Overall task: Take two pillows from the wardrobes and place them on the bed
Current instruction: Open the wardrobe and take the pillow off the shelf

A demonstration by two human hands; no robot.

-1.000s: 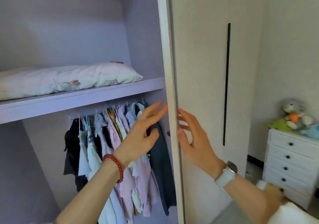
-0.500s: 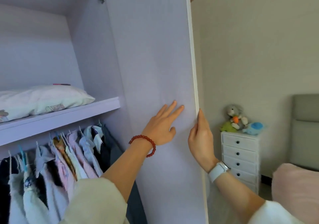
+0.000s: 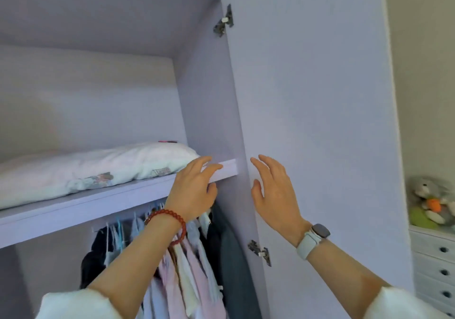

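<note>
Since earlier frame: both hands off door (image 3: 320,97), now swung wide; left hand (image 3: 194,190) raised to shelf (image 3: 98,203) edge beside pillow (image 3: 98,168), right hand (image 3: 273,193) mid-air, fingers spread, both empty. Pillow: white, soft, small printed motifs, lying flat on shelf above hanging clothes (image 3: 187,264)

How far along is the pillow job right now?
Done: the wardrobe door stands open. In hand: nothing yet; the left hand reaches toward the pillow on the shelf, the right hand is empty. Left: taking both pillows to the bed.
</note>
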